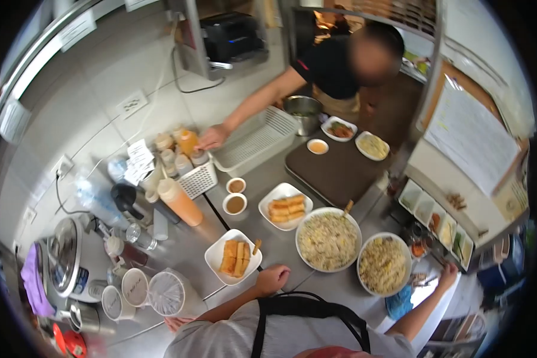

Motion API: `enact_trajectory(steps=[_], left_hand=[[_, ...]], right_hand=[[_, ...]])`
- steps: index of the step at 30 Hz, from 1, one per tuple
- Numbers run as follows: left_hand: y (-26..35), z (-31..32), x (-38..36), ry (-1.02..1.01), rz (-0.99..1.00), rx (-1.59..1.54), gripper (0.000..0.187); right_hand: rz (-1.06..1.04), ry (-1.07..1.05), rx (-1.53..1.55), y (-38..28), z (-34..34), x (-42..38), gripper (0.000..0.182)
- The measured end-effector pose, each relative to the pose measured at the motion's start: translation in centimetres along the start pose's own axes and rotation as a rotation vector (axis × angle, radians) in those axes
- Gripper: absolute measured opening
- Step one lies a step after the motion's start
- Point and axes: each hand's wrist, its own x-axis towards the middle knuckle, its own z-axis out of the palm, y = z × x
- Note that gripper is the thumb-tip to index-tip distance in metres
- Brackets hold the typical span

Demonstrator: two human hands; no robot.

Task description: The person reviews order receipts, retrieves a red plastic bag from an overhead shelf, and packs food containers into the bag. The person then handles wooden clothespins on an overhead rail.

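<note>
My left hand [272,280] is curled closed in front of my body, just right of a white square plate [210,262] of cut fried rolls [235,259]. Nothing shows sticking out of it. Far to the right, my right hand [448,275] is closed at the seasoning containers [435,219], by a thin dark handle; what it grips is too small to make out. Between my hands stand two bowls of fried rice [328,240] [384,266]. Behind them sits a second plate of rolls [286,209]. A blue crumpled cloth or bag [399,303] lies near my right forearm.
Across the counter, a person in black [331,68] reaches toward squeeze bottles [188,142] in a white basket. Two sauce cups [235,203] [235,185], a dark board [334,170], an orange bottle [180,203], lidded tubs [167,293] and a rice cooker [65,256] stand around.
</note>
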Motion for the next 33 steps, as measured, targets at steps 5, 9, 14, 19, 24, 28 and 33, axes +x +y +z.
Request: enact_trajectory(steps=[5, 9, 14, 19, 24, 28, 33], left_hand=[[-0.4, 0.2, -0.1, 0.005, 0.021, 0.007, 0.015], [-0.4, 0.0, 0.0, -0.011, 0.007, -0.006, 0.015], [-0.8, 0.3, -0.1, -0.011, -0.007, -0.017, 0.015], [0.5, 0.0, 0.5, 0.006, -0.118, -0.087, 0.011], [0.1, 0.2, 0.7, -0.069, -0.196, -0.055, 0.01], [-0.4, 0.2, 0.9, -0.113, -0.151, -0.002, 0.01], [-1.0, 0.2, 0.4, -0.181, -0.187, -0.117, 0.012]], right_hand=[[-0.231, 0.068, 0.372, -12.3, -1.1, 2.9, 0.026], [-0.118, -0.204, 0.63, -25.7, 3.0, 2.0, 0.038], [-0.235, -0.712, 0.461, -36.6, 13.0, 0.2, 0.023], [-0.593, -0.422, 0.09, -38.6, 25.2, -0.4, 0.018], [-0.533, -0.407, -0.141, -36.7, 32.5, 1.1, 0.018], [-0.621, -0.45, -0.296, -35.5, 36.7, 1.9, 0.02], [-0.527, -0.581, -0.271, -35.3, 36.5, 0.5, 0.018]])
